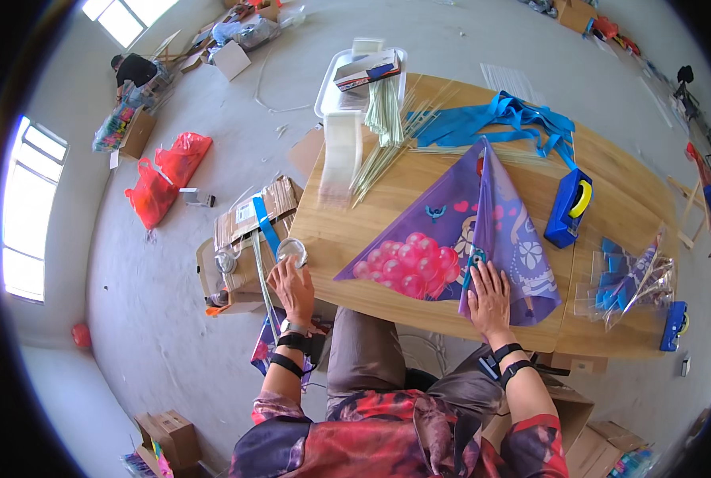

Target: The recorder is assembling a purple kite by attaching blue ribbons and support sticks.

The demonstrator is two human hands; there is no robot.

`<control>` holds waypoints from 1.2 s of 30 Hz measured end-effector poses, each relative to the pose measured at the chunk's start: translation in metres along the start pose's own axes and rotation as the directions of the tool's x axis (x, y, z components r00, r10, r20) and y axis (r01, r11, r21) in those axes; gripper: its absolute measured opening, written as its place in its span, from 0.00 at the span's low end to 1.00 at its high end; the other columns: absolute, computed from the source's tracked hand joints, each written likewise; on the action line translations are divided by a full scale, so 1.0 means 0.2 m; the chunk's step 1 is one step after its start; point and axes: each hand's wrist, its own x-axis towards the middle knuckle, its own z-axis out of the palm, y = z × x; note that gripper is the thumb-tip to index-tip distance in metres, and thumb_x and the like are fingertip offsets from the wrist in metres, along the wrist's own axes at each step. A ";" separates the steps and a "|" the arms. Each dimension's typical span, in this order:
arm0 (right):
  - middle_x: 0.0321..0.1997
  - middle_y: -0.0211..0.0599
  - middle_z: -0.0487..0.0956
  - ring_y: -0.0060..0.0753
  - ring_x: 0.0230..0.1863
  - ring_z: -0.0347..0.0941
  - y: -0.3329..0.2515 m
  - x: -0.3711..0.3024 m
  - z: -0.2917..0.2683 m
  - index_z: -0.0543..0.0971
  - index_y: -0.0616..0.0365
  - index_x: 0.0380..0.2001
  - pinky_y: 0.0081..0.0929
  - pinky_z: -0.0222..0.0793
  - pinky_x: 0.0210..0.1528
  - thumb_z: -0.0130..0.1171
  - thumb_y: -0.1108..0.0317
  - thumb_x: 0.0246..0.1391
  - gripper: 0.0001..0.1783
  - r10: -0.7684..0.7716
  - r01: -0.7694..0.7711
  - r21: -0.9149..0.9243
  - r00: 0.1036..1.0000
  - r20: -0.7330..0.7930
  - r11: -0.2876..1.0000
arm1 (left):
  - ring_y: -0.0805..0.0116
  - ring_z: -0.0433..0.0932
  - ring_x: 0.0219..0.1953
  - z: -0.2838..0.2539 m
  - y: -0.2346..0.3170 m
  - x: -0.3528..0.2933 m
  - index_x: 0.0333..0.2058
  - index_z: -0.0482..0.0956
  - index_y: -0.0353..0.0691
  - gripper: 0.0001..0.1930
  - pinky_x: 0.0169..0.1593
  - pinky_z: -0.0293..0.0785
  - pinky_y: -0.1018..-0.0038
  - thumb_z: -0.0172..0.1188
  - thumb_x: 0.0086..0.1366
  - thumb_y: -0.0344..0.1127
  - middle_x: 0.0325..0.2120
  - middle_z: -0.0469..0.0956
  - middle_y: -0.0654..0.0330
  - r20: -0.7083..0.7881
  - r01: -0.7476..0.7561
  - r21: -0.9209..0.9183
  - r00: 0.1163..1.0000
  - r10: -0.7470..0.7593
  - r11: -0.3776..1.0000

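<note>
A purple triangular kite (431, 203) with pink balloons and a cartoon figure printed on it lies on the wooden table (332, 247), its upright middle fold facing me. On that fold my right hand (491, 299) rests flat, fingers stretched out, beside a small teal piece (476, 256). My left hand (293, 293) is off the table's left edge with its fingers apart. Just beyond its fingertips is a round, clear roll (292, 250), perhaps tape; whether they touch it I cannot tell.
Blue ribbon (491, 119), thin sticks (395, 151) and a white tray (322, 99) with a small box (367, 70) lie at the table's far side. A blue tape dispenser (564, 215) and plastic-wrapped pieces (626, 279) are rightward. An open carton (248, 271) stands left.
</note>
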 end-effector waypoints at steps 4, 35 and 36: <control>0.78 0.37 0.61 0.43 0.80 0.51 -0.01 0.01 -0.02 0.64 0.50 0.72 0.51 0.39 0.80 0.49 0.57 0.66 0.33 0.014 -0.014 0.003 1.000 0.014 1.000 | 0.50 0.72 0.55 0.05 -0.04 -0.03 0.47 0.82 0.42 0.11 0.59 0.64 0.54 0.60 0.67 0.32 0.47 0.77 0.54 0.144 -0.033 -0.015 0.989 0.035 0.999; 0.78 0.32 0.61 0.37 0.80 0.51 0.01 0.05 -0.07 0.65 0.46 0.72 0.50 0.40 0.79 0.49 0.54 0.67 0.32 0.090 -0.101 0.098 0.990 0.108 0.990 | 0.46 0.77 0.49 1.31 1.60 1.12 0.38 0.83 0.41 0.07 0.50 0.73 0.54 0.69 0.59 0.29 0.41 0.81 0.50 0.168 -0.306 -0.495 0.884 0.436 0.813; 0.78 0.32 0.61 0.37 0.80 0.51 0.02 0.04 -0.06 0.65 0.46 0.72 0.50 0.41 0.79 0.49 0.54 0.67 0.32 0.089 -0.102 0.106 0.989 0.117 0.989 | 0.45 0.74 0.52 1.36 1.64 1.14 0.39 0.83 0.42 0.10 0.53 0.71 0.54 0.71 0.58 0.30 0.43 0.79 0.50 0.258 -0.226 -0.478 0.887 0.382 0.848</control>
